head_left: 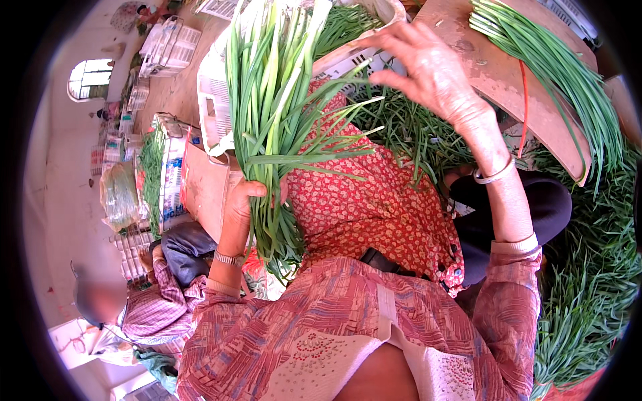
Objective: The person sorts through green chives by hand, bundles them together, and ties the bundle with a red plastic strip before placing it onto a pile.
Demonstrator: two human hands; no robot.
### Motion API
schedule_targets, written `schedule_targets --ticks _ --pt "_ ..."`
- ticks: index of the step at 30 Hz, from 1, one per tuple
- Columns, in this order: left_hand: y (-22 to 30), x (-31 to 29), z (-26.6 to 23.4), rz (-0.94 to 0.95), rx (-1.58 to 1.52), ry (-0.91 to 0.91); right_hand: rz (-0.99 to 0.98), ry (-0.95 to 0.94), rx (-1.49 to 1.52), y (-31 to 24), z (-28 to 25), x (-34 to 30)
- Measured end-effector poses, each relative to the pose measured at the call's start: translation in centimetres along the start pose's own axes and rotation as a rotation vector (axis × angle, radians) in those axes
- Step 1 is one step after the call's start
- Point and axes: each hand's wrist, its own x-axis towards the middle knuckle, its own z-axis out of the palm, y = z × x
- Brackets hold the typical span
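Note:
My left hand [235, 212] is closed round the lower, leafy part of a thick bunch of garlic chives [271, 120]. The pale stalk ends point away from me, and several leaves stick out to the right. My right hand [428, 72] is raised to the right of the bunch, with thumb and fingers apart and nothing in them. Beneath that hand lie loose green leaves [418, 130], next to my red flowered apron [361, 200]. Behind the bunch stands a white plastic crate [212, 110] with more greens in it.
At the right, another chive bunch [555, 63] lies across a brown board [498, 73], near a thin orange strip [523, 110]. A large heap of greens [588, 287] fills the right side. At the left sits another person [157, 311], near boxed greens [152, 174] and stacked crates [170, 47].

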Motion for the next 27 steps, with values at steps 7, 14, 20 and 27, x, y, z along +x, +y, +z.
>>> schedule_targets --ticks 7,14,20,27 --pt "0.3 0.5 1.1 0.0 -0.037 -0.083 -0.093 -0.048 0.155 -2.4 3.2 0.6" --pt "-0.6 -0.3 -0.3 0.018 -0.095 -0.103 0.04 0.025 0.102 -3.8 4.9 1.6" --pt "-0.4 -0.8 0.4 0.05 -0.189 -0.13 0.19 0.108 0.332 -3.5 5.5 1.8" --pt "-1.1 -1.8 -1.5 0.009 -0.035 -0.175 0.224 0.27 -0.022 1.2 2.4 2.5"
